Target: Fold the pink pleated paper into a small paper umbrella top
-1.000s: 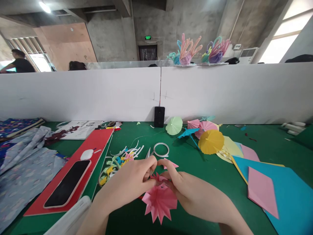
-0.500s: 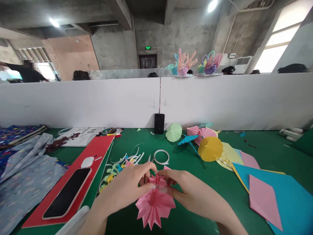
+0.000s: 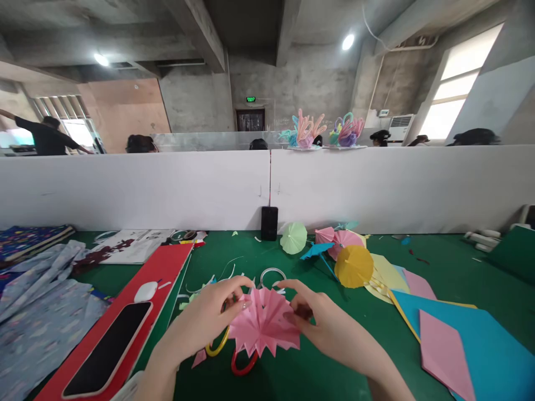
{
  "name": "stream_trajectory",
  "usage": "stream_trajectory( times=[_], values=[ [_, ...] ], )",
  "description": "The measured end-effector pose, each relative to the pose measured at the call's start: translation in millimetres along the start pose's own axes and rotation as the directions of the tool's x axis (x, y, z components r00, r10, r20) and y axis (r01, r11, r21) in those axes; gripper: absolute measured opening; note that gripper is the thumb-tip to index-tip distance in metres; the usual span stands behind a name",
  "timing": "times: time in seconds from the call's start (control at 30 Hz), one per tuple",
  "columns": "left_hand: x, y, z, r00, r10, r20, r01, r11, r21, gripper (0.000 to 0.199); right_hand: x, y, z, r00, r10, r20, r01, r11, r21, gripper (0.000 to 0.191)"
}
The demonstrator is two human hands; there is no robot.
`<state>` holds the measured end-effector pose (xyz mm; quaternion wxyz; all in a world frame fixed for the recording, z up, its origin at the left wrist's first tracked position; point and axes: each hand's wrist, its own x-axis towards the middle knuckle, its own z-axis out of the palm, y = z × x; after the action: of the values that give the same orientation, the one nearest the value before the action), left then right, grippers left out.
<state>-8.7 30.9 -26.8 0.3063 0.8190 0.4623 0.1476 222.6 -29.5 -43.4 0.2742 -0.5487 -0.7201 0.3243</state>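
A pleated pink paper [image 3: 264,326] with a zigzag edge is spread like a fan between my hands, above the green table. My left hand [image 3: 221,306] pinches its left side between thumb and fingers. The right side is pinched by my right hand [image 3: 311,312]. Beneath the paper lie scissors with a red handle [image 3: 244,370] and a yellow handle [image 3: 217,348], their blades partly hidden. A roll of white tape [image 3: 272,273] rests just behind the paper.
Small paper umbrellas, green [image 3: 293,238], blue [image 3: 318,250] and yellow [image 3: 354,266], stand beyond my right hand. Blue sheets [image 3: 489,340] lie right. A phone [image 3: 111,348] rests on a red board [image 3: 167,267] at left. A white partition [image 3: 167,189] crosses behind the table.
The pink paper is opened wider and raised, and my hands are farther apart. The scissor handles now show beneath it. The camera view has tilted up slightly.
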Motion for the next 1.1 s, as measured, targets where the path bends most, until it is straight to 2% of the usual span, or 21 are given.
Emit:
stream_trajectory(
  times=[0.13,0.23,0.33,0.43,0.5,0.53,0.6,0.67,0.73,0.77,0.83,0.9,1.0,1.1],
  values=[
    [4,0,-0.6,0.998,0.064,0.002,-0.064,0.996,-0.062,0.026,-9,0,0,1.000,0.008,-0.007,-0.008,0.999,0.047,0.040],
    [9,-6,14.7,0.992,0.129,-0.017,-0.129,0.990,-0.050,0.025,-22,10,4,0.999,0.040,-0.021,-0.038,0.997,0.073,0.041],
    [7,-18,49.9,0.989,0.148,-0.021,-0.149,0.989,-0.015,0.024,-42,29,18,0.995,0.078,-0.062,-0.074,0.995,0.074,0.043],
    [-6,-33,93.2,0.987,0.159,-0.036,-0.158,0.986,0.047,0.031,-64,54,42,0.991,0.124,-0.042,-0.121,0.990,0.074,0.045],
    [-21,-42,116.9,0.978,0.183,-0.097,-0.173,0.980,0.102,0.042,-78,69,60,0.989,0.132,-0.061,-0.133,0.991,-0.006,0.043],
    [-29,-44,125.6,0.972,0.196,-0.133,-0.179,0.975,0.128,0.044,-84,75,68,0.983,0.140,-0.119,-0.150,0.985,-0.084,0.042],
    [-45,-45,136.3,0.950,0.258,-0.173,-0.225,0.956,0.189,0.041,-95,83,80,0.959,0.085,-0.271,-0.155,0.957,-0.247,0.042],
    [-59,-42,139.5,0.903,0.411,-0.128,-0.363,0.887,0.286,0.041,-104,84,85,0.930,-0.051,-0.364,-0.089,0.930,-0.358,0.043],
    [-69,-36,138.7,0.840,0.542,-0.013,-0.503,0.788,0.356,0.042,-109,81,86,0.917,-0.188,-0.351,0.030,0.912,-0.409,0.042],
    [-73,-32,138.2,0.831,0.556,0.033,-0.528,0.768,0.363,0.041,-111,78,85,0.918,-0.247,-0.310,0.100,0.900,-0.423,0.043],
    [-77,-28,138.3,0.871,0.487,0.060,-0.478,0.811,0.337,0.037,-113,73,83,0.920,-0.333,-0.205,0.223,0.877,-0.425,0.044],
    [-78,-27,140.8,0.918,0.395,0.035,-0.386,0.870,0.306,0.030,-113,70,83,0.920,-0.369,-0.136,0.287,0.867,-0.408,0.042],
    [-79,-30,148.0,0.945,0.326,0.002,-0.314,0.910,0.271,0.031,-114,74,85,0.928,-0.345,-0.138,0.276,0.889,-0.367,0.037],
    [-79,-32,156.0,0.961,0.275,-0.026,-0.263,0.940,0.218,0.046,-117,85,89,0.941,-0.283,-0.187,0.218,0.927,-0.305,0.045]
  ],
)
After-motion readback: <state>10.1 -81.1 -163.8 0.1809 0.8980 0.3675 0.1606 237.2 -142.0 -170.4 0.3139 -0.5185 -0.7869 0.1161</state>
